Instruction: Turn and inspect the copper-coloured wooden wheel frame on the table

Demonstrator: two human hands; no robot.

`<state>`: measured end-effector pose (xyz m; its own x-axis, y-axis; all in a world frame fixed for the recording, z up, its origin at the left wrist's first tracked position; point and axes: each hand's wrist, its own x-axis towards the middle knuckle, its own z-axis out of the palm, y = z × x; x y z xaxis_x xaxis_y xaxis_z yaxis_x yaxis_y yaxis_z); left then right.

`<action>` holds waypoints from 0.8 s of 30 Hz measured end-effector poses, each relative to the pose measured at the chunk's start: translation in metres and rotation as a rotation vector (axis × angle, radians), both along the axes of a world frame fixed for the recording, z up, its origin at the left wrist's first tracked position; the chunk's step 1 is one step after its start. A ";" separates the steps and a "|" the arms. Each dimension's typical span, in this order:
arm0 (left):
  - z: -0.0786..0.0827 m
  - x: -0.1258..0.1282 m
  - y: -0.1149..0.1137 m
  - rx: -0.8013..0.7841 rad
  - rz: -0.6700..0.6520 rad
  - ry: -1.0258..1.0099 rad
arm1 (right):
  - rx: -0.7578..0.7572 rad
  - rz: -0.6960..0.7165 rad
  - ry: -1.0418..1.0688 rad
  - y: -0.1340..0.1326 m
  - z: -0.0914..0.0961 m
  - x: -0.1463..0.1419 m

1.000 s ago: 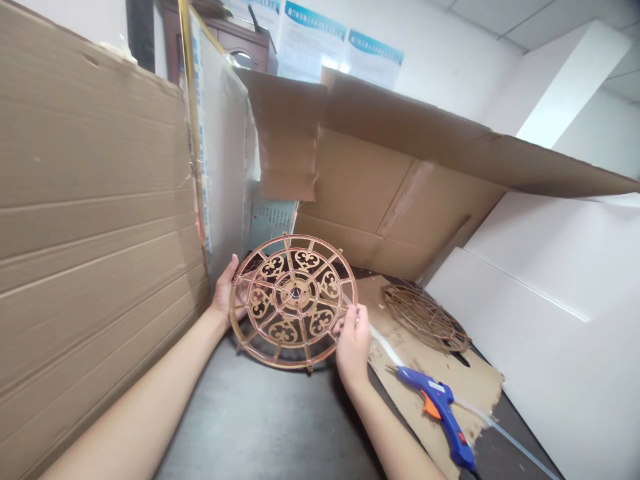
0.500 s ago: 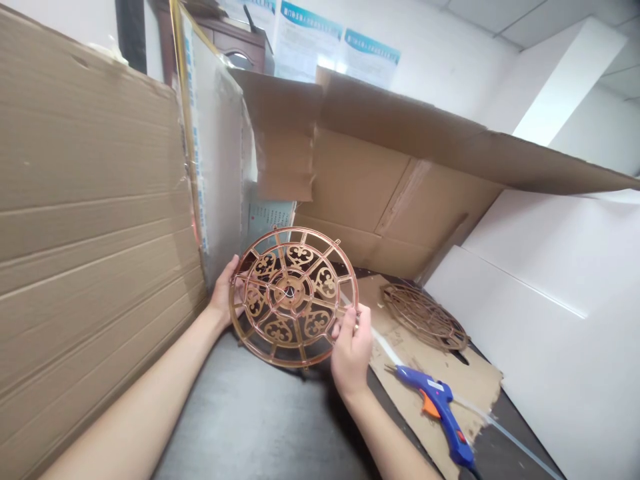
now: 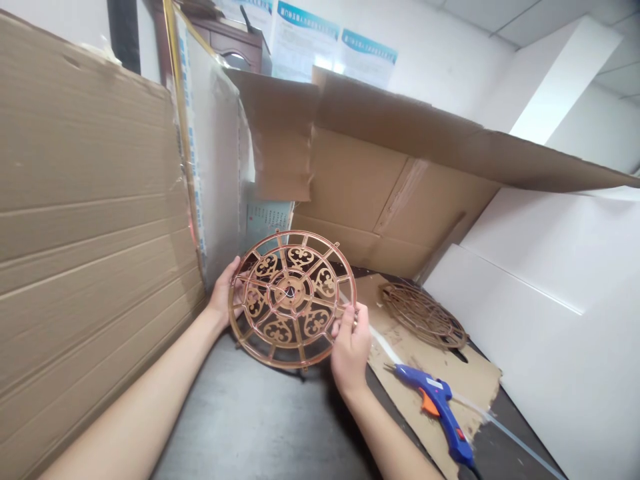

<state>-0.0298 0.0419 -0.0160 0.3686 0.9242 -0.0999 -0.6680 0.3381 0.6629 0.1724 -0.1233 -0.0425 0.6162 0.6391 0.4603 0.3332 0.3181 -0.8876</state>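
Between my two hands is a round openwork panel [image 3: 289, 345], copper-coloured, with spokes, heart-shaped scrollwork and small tabs on its rim. It is tilted, its face towards me, above the dark grey table. My left hand [image 3: 226, 288] grips the left rim, some of its fingers showing behind the openwork. On the lower right rim, my right hand [image 3: 351, 343] is closed with thumb and fingers around the edge. To the right of it, a blue hot glue gun [image 3: 440, 407] with an orange trigger lies on its side.
A flat cardboard piece [image 3: 415, 373] lies under the glue gun and a second round openwork panel [image 3: 425, 315]. Tall cardboard [image 3: 90, 220] rises close on the left, more cardboard [image 3: 360, 180] closes off the back, and a white box [image 3: 530, 293] stands at the right.
The panel's top edge has tipped slightly down and away. Both hands keep their hold on its rim. The glue gun stays where it was.
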 end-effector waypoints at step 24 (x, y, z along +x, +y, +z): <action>-0.006 0.000 0.006 -0.027 -0.048 -0.010 | -0.063 0.014 0.048 0.008 -0.007 0.009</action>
